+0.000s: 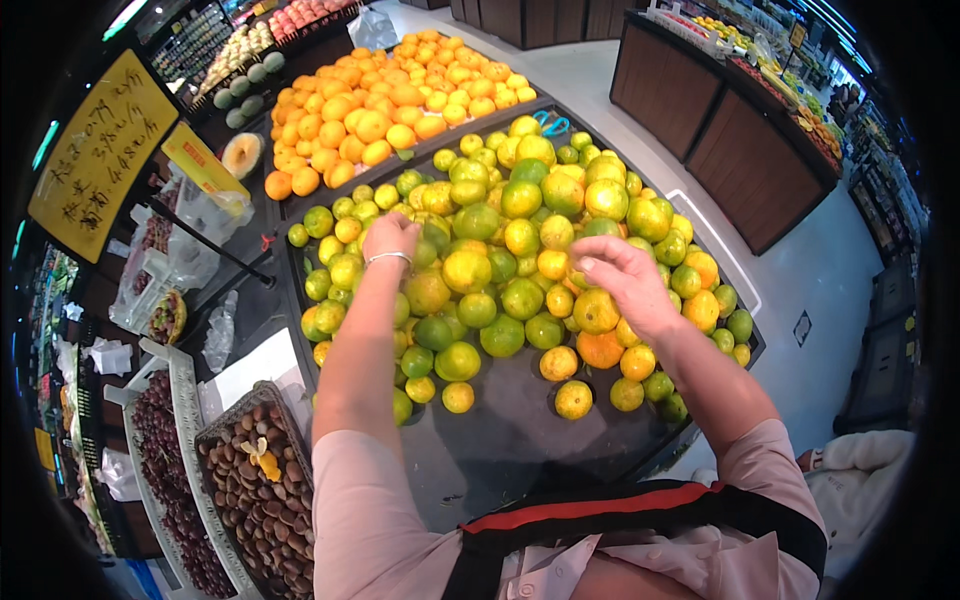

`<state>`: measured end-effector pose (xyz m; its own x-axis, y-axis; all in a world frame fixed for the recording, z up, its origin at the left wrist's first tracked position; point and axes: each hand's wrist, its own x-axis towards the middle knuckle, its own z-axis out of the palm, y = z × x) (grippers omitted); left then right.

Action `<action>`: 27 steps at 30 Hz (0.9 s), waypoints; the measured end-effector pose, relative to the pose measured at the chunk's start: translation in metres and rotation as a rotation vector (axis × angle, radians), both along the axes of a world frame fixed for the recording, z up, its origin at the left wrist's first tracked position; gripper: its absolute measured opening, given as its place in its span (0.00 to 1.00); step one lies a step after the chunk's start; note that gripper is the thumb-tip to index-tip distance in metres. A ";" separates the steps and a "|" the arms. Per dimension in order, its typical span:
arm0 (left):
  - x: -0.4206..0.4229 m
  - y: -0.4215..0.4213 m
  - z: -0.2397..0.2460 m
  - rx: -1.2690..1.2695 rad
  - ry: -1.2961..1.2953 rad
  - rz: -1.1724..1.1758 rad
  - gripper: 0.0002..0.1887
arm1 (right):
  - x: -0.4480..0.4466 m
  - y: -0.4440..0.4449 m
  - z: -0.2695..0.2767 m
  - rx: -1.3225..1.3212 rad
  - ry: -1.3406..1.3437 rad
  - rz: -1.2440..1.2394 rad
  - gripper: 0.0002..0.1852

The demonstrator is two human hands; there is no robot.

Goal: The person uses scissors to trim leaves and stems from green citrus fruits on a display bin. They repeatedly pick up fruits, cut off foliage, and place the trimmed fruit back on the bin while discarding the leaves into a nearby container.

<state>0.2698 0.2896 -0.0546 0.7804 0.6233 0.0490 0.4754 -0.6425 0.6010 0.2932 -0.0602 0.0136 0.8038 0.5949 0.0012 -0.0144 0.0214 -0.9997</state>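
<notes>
A heap of green and yellow citrus fruits (466, 271) covers much of a dark display table (517, 420). Over the heap's left part is my left hand (391, 238), its fingers pointing into the fruits; whether it grips one is hidden. My right hand (621, 274) reaches over the right part, fingers curved and a little apart, beside small yellow fruits (553, 264). No fruit shows clearly in its fingers. Two loose yellow fruits (574, 400) lie near the front of the heap.
Behind the heap lie oranges (352, 112) past a divider. Chestnuts (259, 487) in a basket and grapes (166, 480) in a white crate stand at left, below a yellow handwritten sign (101, 154). A person's pale sleeve (862, 472) shows at lower right.
</notes>
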 end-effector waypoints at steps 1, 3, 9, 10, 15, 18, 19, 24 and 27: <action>-0.006 -0.003 -0.001 -0.125 -0.094 -0.022 0.11 | -0.004 -0.004 -0.003 -0.027 0.107 -0.042 0.13; -0.027 -0.022 0.001 -0.225 -0.361 -0.100 0.09 | -0.013 -0.007 -0.009 0.025 0.104 0.020 0.14; -0.157 -0.127 -0.008 -0.567 -0.594 -0.245 0.04 | -0.075 0.004 -0.041 -0.028 0.264 0.292 0.16; -0.185 -0.153 -0.017 -0.690 -0.550 -0.177 0.04 | -0.087 0.003 -0.046 0.020 0.290 0.351 0.16; -0.269 -0.249 -0.056 -0.880 -0.216 0.013 0.03 | -0.128 0.008 -0.069 -0.141 0.299 0.519 0.14; -0.305 -0.258 -0.059 -0.469 -0.236 -0.047 0.08 | -0.151 0.010 -0.077 -0.231 0.264 0.605 0.14; -0.322 -0.253 -0.056 -0.271 -0.290 -0.017 0.11 | -0.159 0.010 -0.079 -0.206 0.275 0.650 0.14; -0.413 -0.177 -0.052 0.389 -0.155 0.353 0.21 | -0.185 0.011 -0.088 -0.238 0.168 0.720 0.15; -0.444 -0.175 -0.063 0.223 0.098 0.385 0.24 | -0.198 0.011 -0.091 -0.264 0.206 0.804 0.15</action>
<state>-0.1738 0.1141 -0.1175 0.5015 0.8516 0.1525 0.7527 -0.5164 0.4084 0.0952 -0.0494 -0.0772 0.1093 0.9424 -0.3161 -0.1067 -0.3050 -0.9463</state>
